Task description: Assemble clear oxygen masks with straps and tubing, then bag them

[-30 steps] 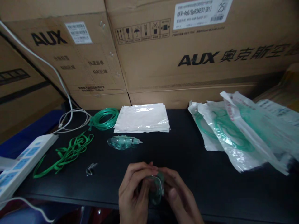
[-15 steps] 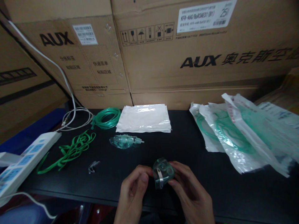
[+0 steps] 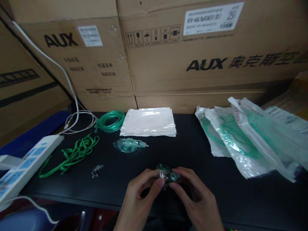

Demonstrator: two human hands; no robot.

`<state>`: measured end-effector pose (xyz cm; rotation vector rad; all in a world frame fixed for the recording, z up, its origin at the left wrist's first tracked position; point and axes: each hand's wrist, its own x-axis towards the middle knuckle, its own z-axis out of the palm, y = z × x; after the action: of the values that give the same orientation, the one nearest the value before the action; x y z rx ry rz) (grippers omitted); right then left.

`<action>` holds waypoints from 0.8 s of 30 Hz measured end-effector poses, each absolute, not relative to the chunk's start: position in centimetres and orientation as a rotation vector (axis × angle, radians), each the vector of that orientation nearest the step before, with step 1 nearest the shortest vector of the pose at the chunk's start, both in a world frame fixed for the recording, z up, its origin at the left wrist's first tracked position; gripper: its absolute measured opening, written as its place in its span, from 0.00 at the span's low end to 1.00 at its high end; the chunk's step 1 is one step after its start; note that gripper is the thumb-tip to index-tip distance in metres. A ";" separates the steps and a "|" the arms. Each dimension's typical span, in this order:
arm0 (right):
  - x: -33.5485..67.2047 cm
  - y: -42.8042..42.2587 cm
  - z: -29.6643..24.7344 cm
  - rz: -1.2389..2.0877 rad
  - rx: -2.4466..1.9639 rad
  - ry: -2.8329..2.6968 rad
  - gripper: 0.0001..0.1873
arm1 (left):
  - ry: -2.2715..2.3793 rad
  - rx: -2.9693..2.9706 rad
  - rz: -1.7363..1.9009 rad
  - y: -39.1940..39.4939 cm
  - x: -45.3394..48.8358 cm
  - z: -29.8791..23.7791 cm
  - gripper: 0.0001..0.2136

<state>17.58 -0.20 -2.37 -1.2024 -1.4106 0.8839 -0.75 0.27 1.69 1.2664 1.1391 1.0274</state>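
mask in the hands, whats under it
Below the clear oxygen mask, held between the left hand and right hand, the black tabletop shows; the hands hide much of the mask and the spot directly beneath it.

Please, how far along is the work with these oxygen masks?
Looks done: a clear oxygen mask, a coiled green tube and a loose green strap lie unpacked on the black table. In hand: the left hand and right hand hold a green-tinted mask. Left: the green tubing in plastic bags.
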 end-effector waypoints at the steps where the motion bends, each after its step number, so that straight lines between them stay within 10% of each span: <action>1: 17.6 -0.1 -2.2 0.943 -1.172 -1.398 0.10 | 1.142 1.266 1.017 0.4 -0.8 1.7 0.10; 24: 17.9 0.8 -0.3 1.072 -1.175 -1.569 0.12 | 1.104 1.435 0.910 1.2 -1.6 1.2 0.10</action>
<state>17.89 0.80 -0.27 -1.1750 -1.5687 1.0719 -1.63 1.21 1.17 1.4346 1.1038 0.9099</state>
